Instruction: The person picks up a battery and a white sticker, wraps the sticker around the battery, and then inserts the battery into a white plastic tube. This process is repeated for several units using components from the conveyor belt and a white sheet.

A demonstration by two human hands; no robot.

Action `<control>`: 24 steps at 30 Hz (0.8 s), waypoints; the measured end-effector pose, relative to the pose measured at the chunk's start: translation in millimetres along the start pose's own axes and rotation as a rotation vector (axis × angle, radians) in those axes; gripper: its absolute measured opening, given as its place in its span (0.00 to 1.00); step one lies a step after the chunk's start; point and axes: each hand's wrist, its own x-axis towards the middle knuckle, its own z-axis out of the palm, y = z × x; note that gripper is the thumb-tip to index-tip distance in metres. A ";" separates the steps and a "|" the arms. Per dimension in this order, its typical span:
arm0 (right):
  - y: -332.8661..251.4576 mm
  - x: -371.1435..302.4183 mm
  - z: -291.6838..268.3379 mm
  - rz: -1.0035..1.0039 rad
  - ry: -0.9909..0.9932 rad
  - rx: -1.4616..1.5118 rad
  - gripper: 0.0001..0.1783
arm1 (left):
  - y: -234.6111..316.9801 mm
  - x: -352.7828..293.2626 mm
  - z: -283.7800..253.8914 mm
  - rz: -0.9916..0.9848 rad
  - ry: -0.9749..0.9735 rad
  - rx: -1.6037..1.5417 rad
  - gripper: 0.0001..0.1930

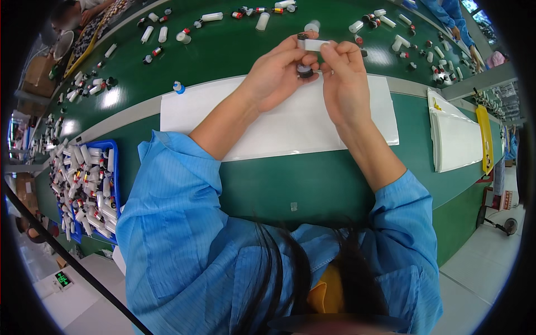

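Above the far edge of a white sheet [268, 129], my two hands hold a small white cylindrical piece [316, 46] between them. My left hand [277, 75] is closed, its fingers at the piece's dark left end. A black round cap-like part [305, 71] also sits at the left fingers, below the white piece. My right hand [347, 78] pinches the other end between thumb and fingertips. Just beyond the hands a translucent cylinder [312, 26] is partly hidden. A small blue-and-white bottle [178, 87] stands at the sheet's far left corner.
Loose white tubes and black caps lie scattered over the green belt [223, 53]. A blue crate [115, 167] heaped with such parts stands at left. White sheets [455, 137] lie at right beside a yellow strip [484, 139]. Co-workers' arms [96, 12] and a blue sleeve [446, 14] reach in beyond.
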 end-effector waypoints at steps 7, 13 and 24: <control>5.0 -2.3 3.5 -0.104 0.082 -0.159 0.12 | -8.6 -7.8 13.9 0.120 0.007 0.105 0.15; 3.8 -2.7 2.6 -0.036 0.144 -0.171 0.11 | -13.8 -3.7 7.7 0.195 0.008 0.166 0.16; -9.4 10.1 -2.1 0.260 -0.087 -0.157 0.34 | -3.3 -7.8 0.4 -0.042 -0.326 -0.194 0.26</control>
